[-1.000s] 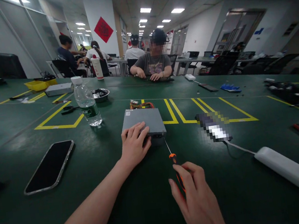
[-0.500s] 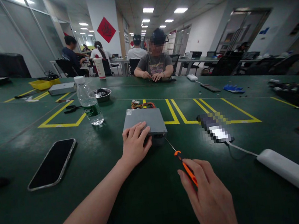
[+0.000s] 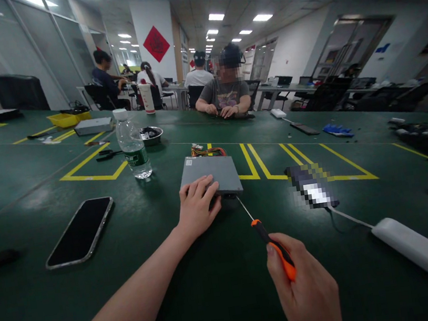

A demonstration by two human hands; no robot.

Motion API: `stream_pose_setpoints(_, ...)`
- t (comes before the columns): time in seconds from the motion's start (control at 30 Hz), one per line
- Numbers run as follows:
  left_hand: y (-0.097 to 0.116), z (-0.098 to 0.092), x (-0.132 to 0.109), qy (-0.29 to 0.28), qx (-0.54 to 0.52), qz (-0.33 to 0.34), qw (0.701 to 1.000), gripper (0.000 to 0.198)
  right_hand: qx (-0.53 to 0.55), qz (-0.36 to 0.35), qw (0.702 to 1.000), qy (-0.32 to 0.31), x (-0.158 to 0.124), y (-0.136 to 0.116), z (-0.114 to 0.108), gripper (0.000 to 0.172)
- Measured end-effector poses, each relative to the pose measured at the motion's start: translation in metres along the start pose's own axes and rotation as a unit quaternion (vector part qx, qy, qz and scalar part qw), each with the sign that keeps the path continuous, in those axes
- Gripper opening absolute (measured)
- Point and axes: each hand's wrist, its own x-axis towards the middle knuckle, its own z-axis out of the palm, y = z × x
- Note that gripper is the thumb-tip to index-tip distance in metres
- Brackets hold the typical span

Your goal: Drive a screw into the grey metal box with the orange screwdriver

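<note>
A grey metal computer power supply (image 3: pixel 219 169) lies on the green table, a bundle of coloured wires (image 3: pixel 208 151) at its far side. My left hand (image 3: pixel 198 205) grips its near left corner, fingers over the top and thumb down at the near side. In my right hand (image 3: pixel 304 280) is a screwdriver with an orange and black handle (image 3: pixel 264 233). Its thin shaft points up and left, and the tip is at the near right edge of the power supply. Whether the tip sits in a screw is too small to tell.
A water bottle (image 3: pixel 133 150) and a phone (image 3: pixel 81 232) are on the left. To the right lie a blurred-out device (image 3: pixel 311 186) on a cable and a white power strip (image 3: pixel 427 258). Across the table sits a person (image 3: pixel 224 92). A metal bowl (image 3: pixel 152 135) stands behind the bottle.
My right fingers have closed more firmly round the screwdriver handle, and the hand sits slightly lower and further right. My left hand stays on the power supply. The whole view has shifted a little.
</note>
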Motion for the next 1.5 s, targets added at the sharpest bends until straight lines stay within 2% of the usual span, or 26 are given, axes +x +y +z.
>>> stream_pose_setpoints(0.13,0.000,0.001,0.000,0.003,-0.004,-0.001,1.000,0.028,0.037,-0.021,0.999,-0.006,-0.001,-0.009,0.007,0.024)
stream_pose_setpoints(0.37,0.000,0.001,0.000,0.001,-0.004,0.000,1.000,0.027,0.044,-0.004,0.999,-0.014,-0.001,-0.013,0.021,0.025)
stream_pose_setpoints(0.87,0.001,-0.001,0.000,0.003,-0.004,-0.001,1.000,0.028,0.030,-0.009,0.999,-0.018,0.002,-0.013,0.018,0.023)
stream_pose_setpoints(1.1,0.001,-0.001,0.000,0.006,-0.004,-0.001,1.000,0.027,0.050,-0.124,0.984,-0.120,0.005,-0.021,0.013,0.021)
stream_pose_setpoints(1.17,0.001,0.000,0.000,0.008,-0.005,0.000,1.000,0.027,0.050,-0.188,0.968,-0.160,0.013,-0.017,0.009,0.024)
stream_pose_setpoints(1.23,0.001,0.000,0.000,0.007,-0.005,0.002,1.000,0.027,0.069,-0.300,0.935,-0.178,0.024,-0.009,0.006,0.029)
stream_pose_setpoints(1.27,0.001,0.000,0.000,0.008,-0.005,0.003,1.000,0.026,0.073,-0.331,0.920,-0.195,0.029,-0.005,0.005,0.030)
stream_pose_setpoints(1.37,0.002,0.000,0.000,0.008,-0.004,0.002,1.000,0.027,0.096,-0.367,0.901,-0.209,0.043,0.006,0.003,0.017)
stream_pose_setpoints(1.5,0.002,0.000,0.000,0.004,-0.002,0.001,1.000,0.027,0.153,-0.362,0.892,-0.222,0.044,0.016,0.006,0.029)
